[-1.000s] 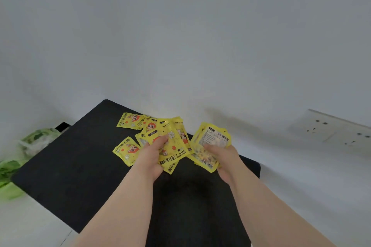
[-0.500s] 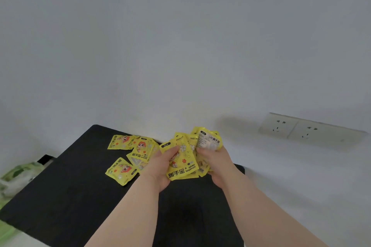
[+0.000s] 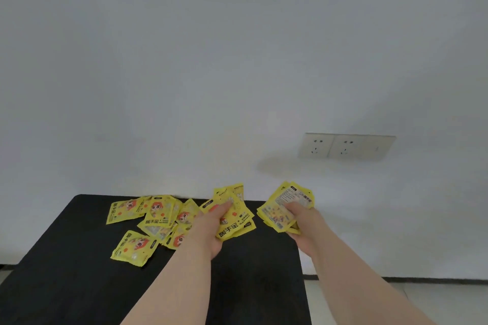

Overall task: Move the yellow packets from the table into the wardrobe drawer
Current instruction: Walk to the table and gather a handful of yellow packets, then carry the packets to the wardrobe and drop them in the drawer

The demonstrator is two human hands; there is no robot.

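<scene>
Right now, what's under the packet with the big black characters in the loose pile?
That packet overlaps other yellow packets lying on the black table. How many it covers can't be seen.

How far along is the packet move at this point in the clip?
Nothing looks delivered: no drawer is in view. In hand: the left hand and the right hand each grip a bunch of yellow packets. Left: a scatter of loose packets lies on the black table.
</scene>
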